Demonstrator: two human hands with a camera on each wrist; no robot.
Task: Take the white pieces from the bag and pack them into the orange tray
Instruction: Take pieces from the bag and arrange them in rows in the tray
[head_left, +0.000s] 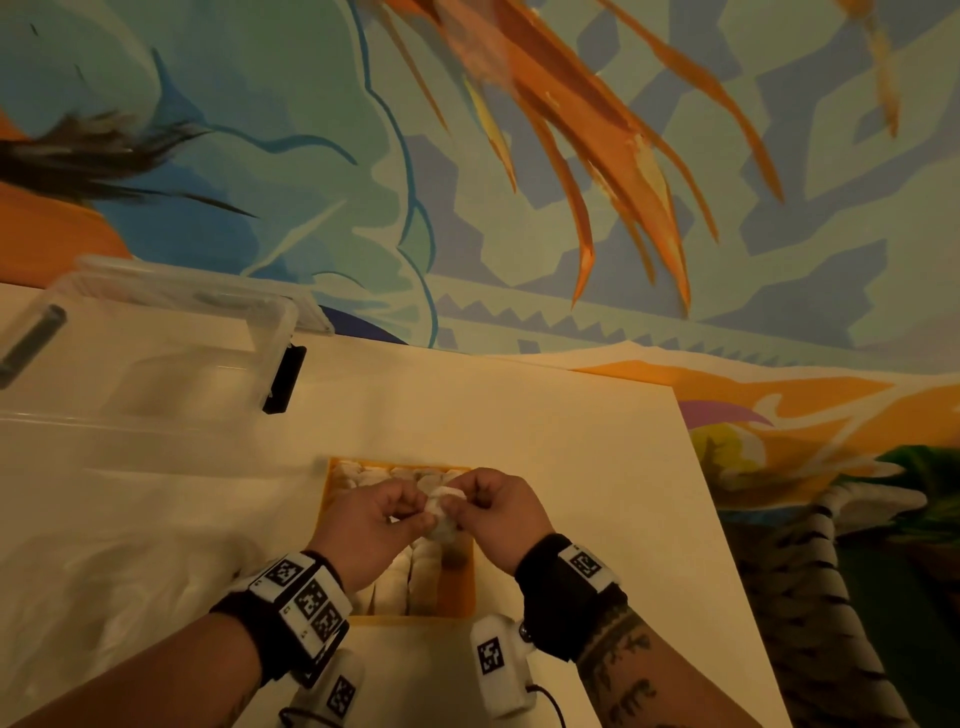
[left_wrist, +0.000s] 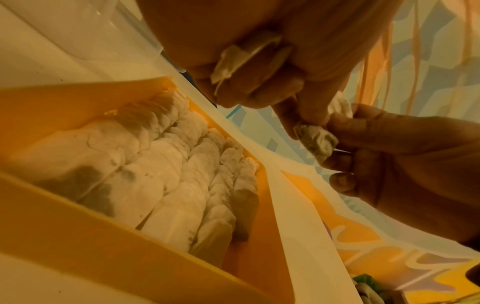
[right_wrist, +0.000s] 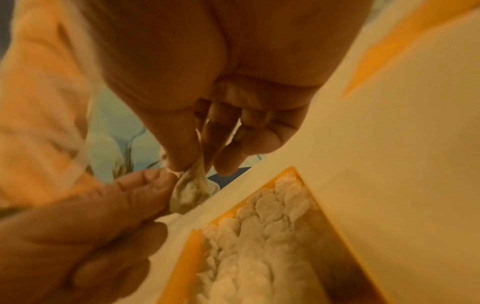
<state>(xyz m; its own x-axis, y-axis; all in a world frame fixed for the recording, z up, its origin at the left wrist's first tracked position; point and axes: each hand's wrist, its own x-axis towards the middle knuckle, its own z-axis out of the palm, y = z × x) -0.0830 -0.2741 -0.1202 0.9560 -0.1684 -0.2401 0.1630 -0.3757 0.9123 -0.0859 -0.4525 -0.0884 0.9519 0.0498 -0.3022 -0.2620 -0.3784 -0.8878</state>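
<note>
From the head view, my left hand (head_left: 371, 519) and right hand (head_left: 493, 512) pinch one small crumpled white piece (head_left: 440, 512) between them above the rectangular orange plastic tray (head_left: 467, 587), on a cream table (head_left: 571, 467) beside a clear plastic bag (head_left: 104, 519). My left wrist view alone shows another piece (left_wrist: 228, 63) tucked in my left palm. My right wrist view shows rows of packed white pieces (right_wrist: 262, 236); a painted mural wall (head_left: 519, 182) stands behind.

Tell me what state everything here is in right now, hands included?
Left hand: fingers pinch the white piece.
Right hand: fingers pinch the same piece.
White piece: held above the tray, between both hands.
Orange tray: on the table, holding rows of packed white pieces, a gap on its right side.
Clear box: open, no lid on it.
Plastic bag: lying crumpled on the table.
</note>
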